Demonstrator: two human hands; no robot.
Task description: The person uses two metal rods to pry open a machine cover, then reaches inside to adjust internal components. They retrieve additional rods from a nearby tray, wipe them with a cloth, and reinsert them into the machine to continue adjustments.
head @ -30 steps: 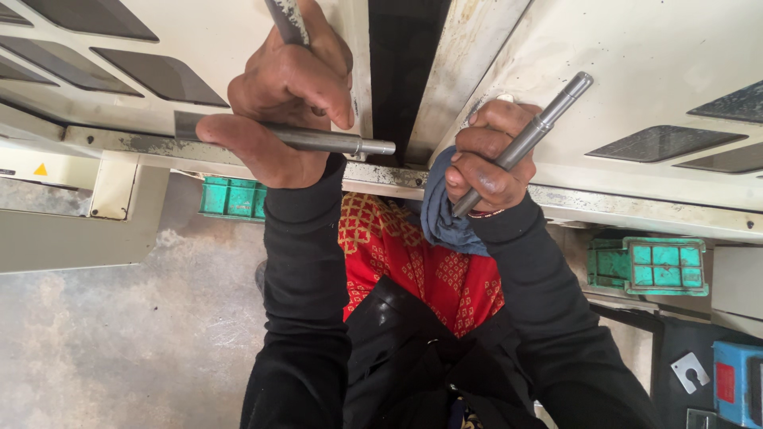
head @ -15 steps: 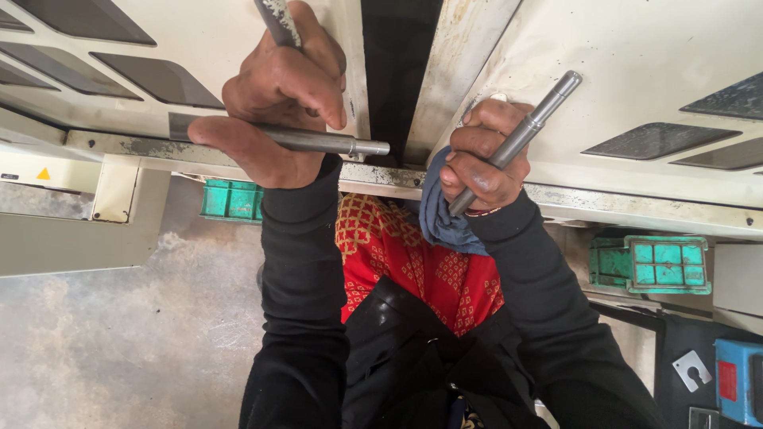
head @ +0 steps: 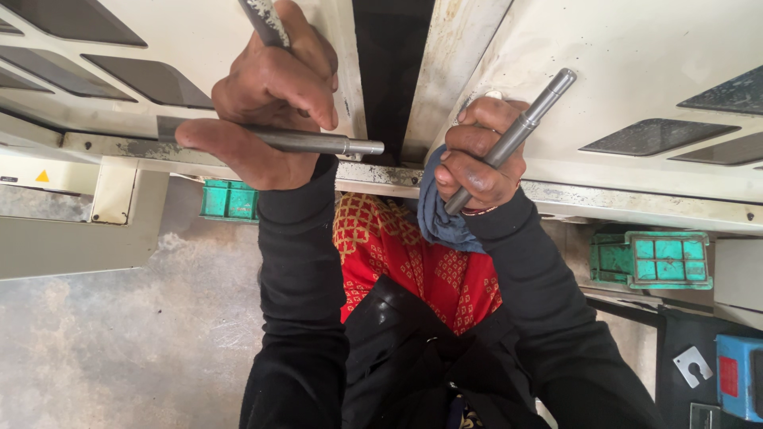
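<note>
Two steel rods are clenched, the left hand [head: 270, 95] pinning one rod [head: 318, 143] level, the right hand [head: 477, 155] angling another rod [head: 513, 135] with a blue rag [head: 437, 210] for grip.

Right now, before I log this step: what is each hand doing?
Left hand: closed on a steel rod lying level; a second rod passes behind it.
Right hand: closed on a slanted steel rod and a blue cloth.

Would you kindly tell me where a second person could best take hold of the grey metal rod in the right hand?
Grip the bare upper stretch of the grey metal rod, coming from the upper right. It tilts up and away from the right hand, whose fingers and blue cloth cover its lower end, leaving only that stepped tip free.
</note>
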